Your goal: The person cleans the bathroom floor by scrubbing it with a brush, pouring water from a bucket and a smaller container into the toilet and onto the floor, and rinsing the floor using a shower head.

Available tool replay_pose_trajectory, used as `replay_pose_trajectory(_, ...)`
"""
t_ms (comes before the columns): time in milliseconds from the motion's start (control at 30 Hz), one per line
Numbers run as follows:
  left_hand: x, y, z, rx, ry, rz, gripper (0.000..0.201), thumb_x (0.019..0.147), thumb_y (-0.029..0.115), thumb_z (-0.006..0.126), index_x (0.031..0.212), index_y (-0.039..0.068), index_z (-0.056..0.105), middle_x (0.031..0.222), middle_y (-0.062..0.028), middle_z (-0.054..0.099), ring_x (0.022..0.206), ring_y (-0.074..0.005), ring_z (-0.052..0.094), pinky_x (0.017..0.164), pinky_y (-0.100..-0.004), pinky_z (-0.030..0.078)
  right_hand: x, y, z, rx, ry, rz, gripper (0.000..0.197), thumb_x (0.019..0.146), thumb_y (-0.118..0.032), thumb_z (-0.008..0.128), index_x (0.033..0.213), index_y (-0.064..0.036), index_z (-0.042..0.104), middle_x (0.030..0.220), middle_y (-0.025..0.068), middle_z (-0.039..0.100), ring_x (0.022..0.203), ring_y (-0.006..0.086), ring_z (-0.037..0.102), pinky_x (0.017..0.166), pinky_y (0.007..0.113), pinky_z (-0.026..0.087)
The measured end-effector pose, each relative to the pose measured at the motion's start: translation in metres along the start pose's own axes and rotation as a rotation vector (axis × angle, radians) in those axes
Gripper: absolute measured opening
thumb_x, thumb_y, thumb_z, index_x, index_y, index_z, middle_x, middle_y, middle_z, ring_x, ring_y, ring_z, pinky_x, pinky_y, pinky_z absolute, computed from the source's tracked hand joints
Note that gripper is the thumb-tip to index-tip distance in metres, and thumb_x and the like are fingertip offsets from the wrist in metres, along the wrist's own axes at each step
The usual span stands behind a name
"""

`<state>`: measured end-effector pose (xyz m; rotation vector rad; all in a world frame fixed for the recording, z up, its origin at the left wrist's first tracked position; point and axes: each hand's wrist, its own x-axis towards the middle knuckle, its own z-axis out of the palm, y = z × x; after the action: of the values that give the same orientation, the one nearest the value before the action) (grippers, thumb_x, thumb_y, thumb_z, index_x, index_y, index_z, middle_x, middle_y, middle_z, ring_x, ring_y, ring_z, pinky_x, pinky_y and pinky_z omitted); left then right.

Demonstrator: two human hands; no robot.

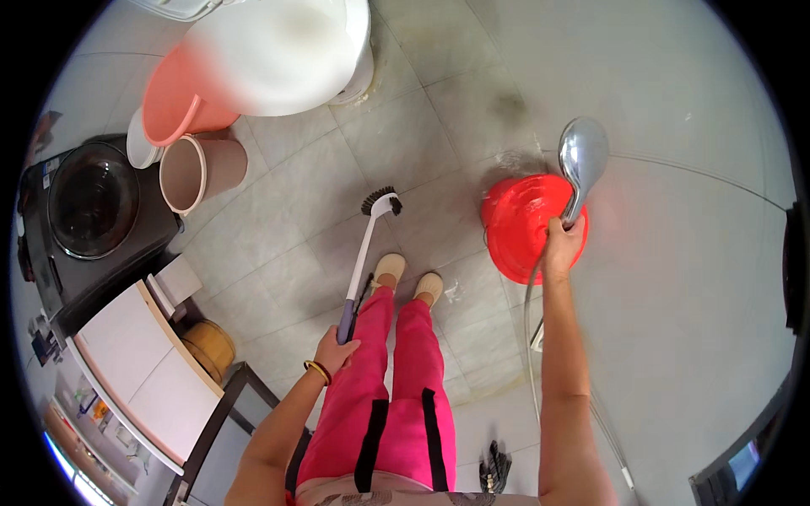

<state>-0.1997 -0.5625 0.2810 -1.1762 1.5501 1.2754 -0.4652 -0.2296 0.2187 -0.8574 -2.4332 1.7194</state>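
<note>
A long-handled scrub brush (pixel 361 253) is gripped by its purple-grey handle end in my left hand (pixel 337 350). Its white head with black bristles points away from me, over the tiles. In my right hand (pixel 562 248) is a chrome shower head (pixel 582 156), held by its handle with the fingers wrapped round. The grey hose (pixel 529 337) hangs from it and runs down beside my forearm. Behind and below that hand stands a red bucket (pixel 515 226); its inside is partly covered by the hand and shower head.
A large white basin (pixel 278 59), a coral bucket (pixel 173 97) and a beige bin (pixel 221 166) stand far left. A black washing machine (pixel 93 202) and a white-topped counter (pixel 139 363) line the left side. Wet grey tiles (pixel 337 169) surround my feet; a wall (pixel 700 278) rises right.
</note>
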Motion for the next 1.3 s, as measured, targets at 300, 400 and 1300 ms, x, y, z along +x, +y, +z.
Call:
replay_pose_trajectory(300,-0.02,0.001,0.015,-0.464,-0.253,0.003,0.017,0.075,0.009,0.057,0.082,0.003,0.043,0.058,-0.0046,0.049,0.043,-0.0123,0.046,0.039,-0.0249,0.039,-0.076,-0.106,0.047,0.431,0.03,-0.104,0.013,0.072,0.002,0.053,0.08,-0.0057,0.047,0.063,-0.0046,0.04,0.056,0.0035,0.035,0.052,0.018,0.03)
replay_pose_trajectory(400,-0.021,0.001,0.02,-0.523,-0.294,0.008,0.017,0.075,0.01,0.056,0.084,0.003,0.044,0.059,-0.0041,0.049,0.043,-0.0121,0.046,0.039,-0.0253,0.039,-0.101,-0.092,0.047,0.427,0.013,-0.054,0.013,0.072,0.002,0.053,0.08,-0.0058,0.047,0.064,-0.0045,0.041,0.056,0.0034,0.036,0.051,0.018,0.03)
replay_pose_trajectory(1300,-0.004,0.176,0.124,-0.65,-0.313,0.314,0.022,0.081,0.02,0.051,0.096,0.004,0.051,0.081,-0.0043,0.056,0.067,-0.0111,0.054,0.057,-0.0235,0.043,-0.149,-0.093,0.037,0.566,-0.279,0.351,0.021,0.072,-0.007,0.062,0.09,-0.0017,0.052,0.074,0.0002,0.052,0.063,0.0068,0.047,0.056,0.02,0.04)
